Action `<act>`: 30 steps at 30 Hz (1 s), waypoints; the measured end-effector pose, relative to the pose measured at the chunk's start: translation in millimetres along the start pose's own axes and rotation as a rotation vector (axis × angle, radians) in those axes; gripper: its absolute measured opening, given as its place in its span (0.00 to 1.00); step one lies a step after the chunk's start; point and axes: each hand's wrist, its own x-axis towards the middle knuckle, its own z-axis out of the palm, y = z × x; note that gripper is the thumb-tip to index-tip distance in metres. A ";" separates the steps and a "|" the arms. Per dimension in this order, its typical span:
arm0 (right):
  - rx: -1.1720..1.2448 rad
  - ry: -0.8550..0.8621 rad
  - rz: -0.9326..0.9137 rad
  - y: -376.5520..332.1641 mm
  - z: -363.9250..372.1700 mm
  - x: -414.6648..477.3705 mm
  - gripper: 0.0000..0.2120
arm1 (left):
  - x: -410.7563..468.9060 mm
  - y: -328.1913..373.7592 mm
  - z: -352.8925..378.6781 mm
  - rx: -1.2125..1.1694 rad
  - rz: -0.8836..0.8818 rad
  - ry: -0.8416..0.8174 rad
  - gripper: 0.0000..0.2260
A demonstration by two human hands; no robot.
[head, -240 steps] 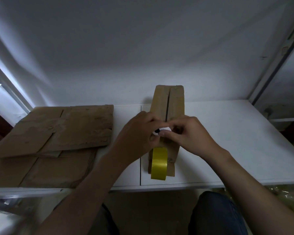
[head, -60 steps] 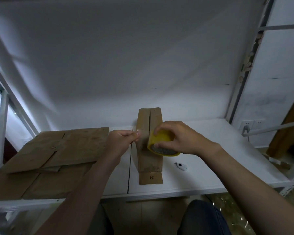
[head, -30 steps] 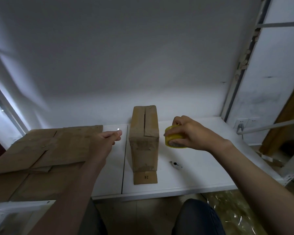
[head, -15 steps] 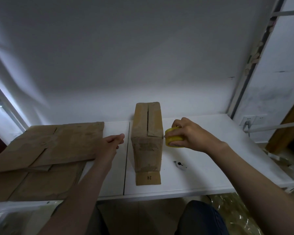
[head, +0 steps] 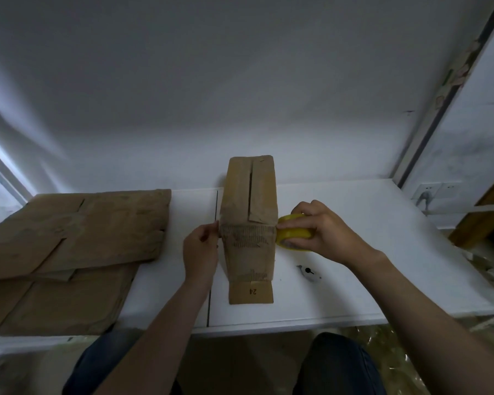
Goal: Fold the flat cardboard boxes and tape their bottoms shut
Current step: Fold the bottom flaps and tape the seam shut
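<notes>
A white table (head: 354, 223) stands against a white wall. The right hand (head: 322, 232), fingers curled down, clamps the yellow tape roll (head: 293, 233) against the right side of the upright box (head: 250, 223). The left hand (head: 200, 252) pinches the tape end at its left edge. Flat boxes (head: 77, 238) lie left.

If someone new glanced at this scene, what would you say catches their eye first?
Probably the folded box standing mid-table, flanked by both hands: the right hand presses a yellow tape roll against its right edge, while the left hand pinches something at its left edge. Next, the flat cardboard stacked at the table's left.
</notes>
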 end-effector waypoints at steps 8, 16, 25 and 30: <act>0.011 0.039 -0.015 -1.5 3.8 1.5 0.17 | 1.4 3.1 4.5 0.083 -0.100 -0.129 0.16; -0.003 0.036 -0.010 -1.6 6.2 4.1 0.17 | -13.3 25.0 -3.9 0.373 0.734 0.022 0.14; -0.015 0.039 -0.018 -2.1 5.1 4.3 0.18 | -25.5 52.0 24.7 1.054 0.818 -0.479 0.31; 0.015 0.030 -0.019 1.6 5.7 6.0 0.18 | -1.5 54.4 -2.1 1.224 0.720 -0.511 0.31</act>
